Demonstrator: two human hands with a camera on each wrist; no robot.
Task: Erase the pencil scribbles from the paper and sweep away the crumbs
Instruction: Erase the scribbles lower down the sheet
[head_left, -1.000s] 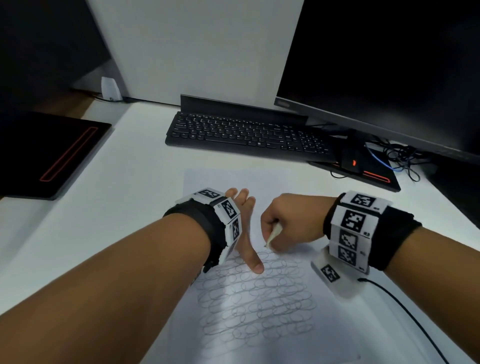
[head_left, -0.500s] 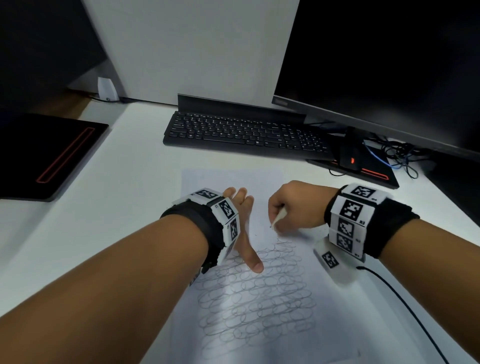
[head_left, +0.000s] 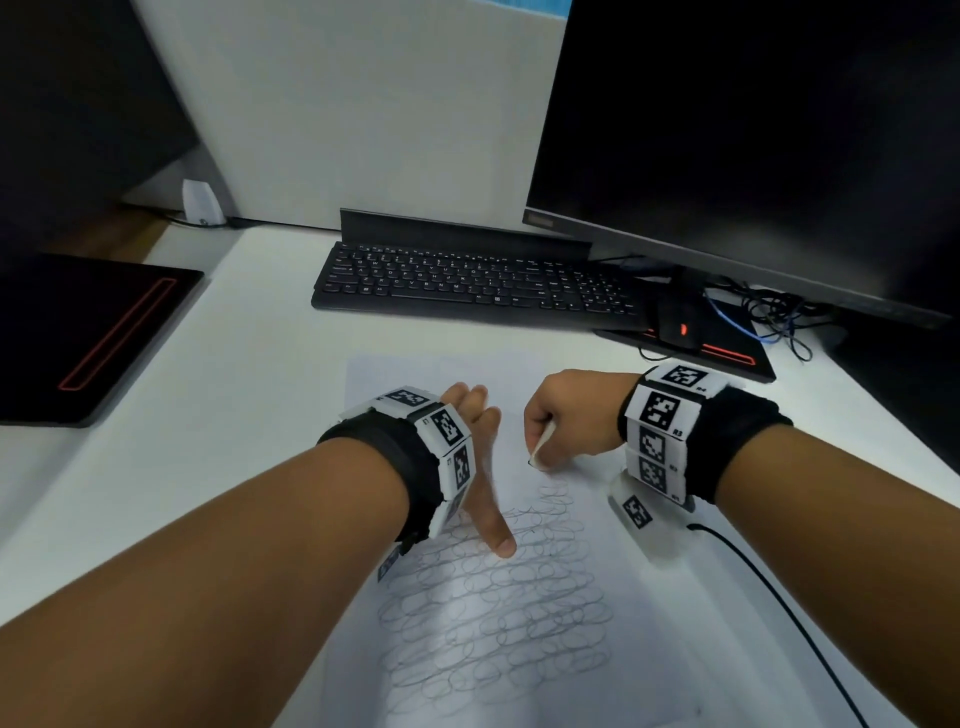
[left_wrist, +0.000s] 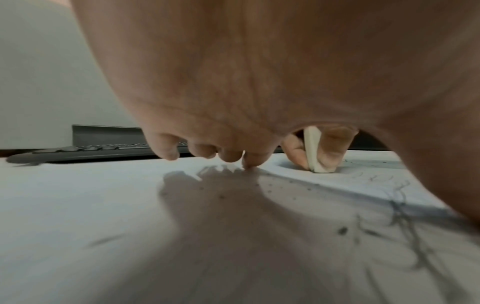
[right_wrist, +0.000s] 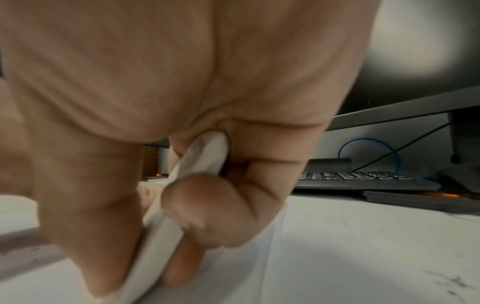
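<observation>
A white sheet of paper (head_left: 415, 379) lies on the desk, its lower half covered in looping pencil scribbles (head_left: 498, 623). My left hand (head_left: 480, 457) lies flat on the paper's left part, fingers straight, thumb (head_left: 498, 540) stretched onto the scribbles. My right hand (head_left: 563, 421) grips a white eraser (head_left: 540, 446) and presses its tip onto the paper just above the scribbles. The eraser (right_wrist: 158, 226) is pinched between thumb and fingers in the right wrist view. In the left wrist view the eraser (left_wrist: 313, 150) stands on the paper, with dark crumbs (left_wrist: 342, 230) scattered nearby.
A black keyboard (head_left: 467, 283) lies beyond the paper, a large monitor (head_left: 753, 130) behind it at right. A black mouse (head_left: 675, 322) on a pad and tangled cables (head_left: 769, 317) sit at the right. A dark laptop (head_left: 78, 332) lies at left. A black cable (head_left: 779, 613) trails from my right wrist.
My right hand has slid the eraser back and forth above the scribbles, first away from me, then back toward the left. The left hand stays pressed on the paper.
</observation>
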